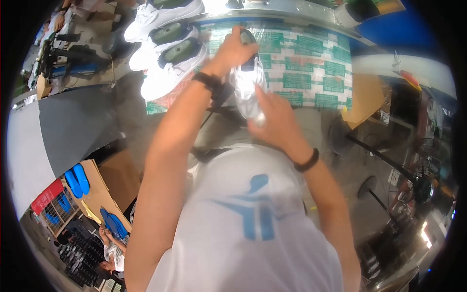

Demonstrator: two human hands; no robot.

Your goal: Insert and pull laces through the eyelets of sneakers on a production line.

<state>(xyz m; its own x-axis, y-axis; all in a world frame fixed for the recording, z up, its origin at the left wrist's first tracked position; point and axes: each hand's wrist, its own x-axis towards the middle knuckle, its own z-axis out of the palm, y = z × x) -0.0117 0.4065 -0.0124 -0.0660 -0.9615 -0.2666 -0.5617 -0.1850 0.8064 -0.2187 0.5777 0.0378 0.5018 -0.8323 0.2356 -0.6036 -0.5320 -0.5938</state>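
Observation:
A white sneaker (244,91) with a dark inside is held over the near edge of a bench, its toe toward me. My left hand (234,51) is closed around its heel end, thumb across the dark opening. At the toe, my right hand (278,117) grips the near right side, with one finger along the upper and another by the tip. The fingers' undersides are hidden. Several more white sneakers (168,73) with dark green insoles stand in a row to the left of my left hand.
Green-and-white printed sheeting (311,65) covers the bench, with a metal rail (287,14) behind it. A cardboard piece (365,97) is at the right. Blue shoe parts (77,180) lie on a board at lower left, near another person (114,253). A dark stand (374,151) is right.

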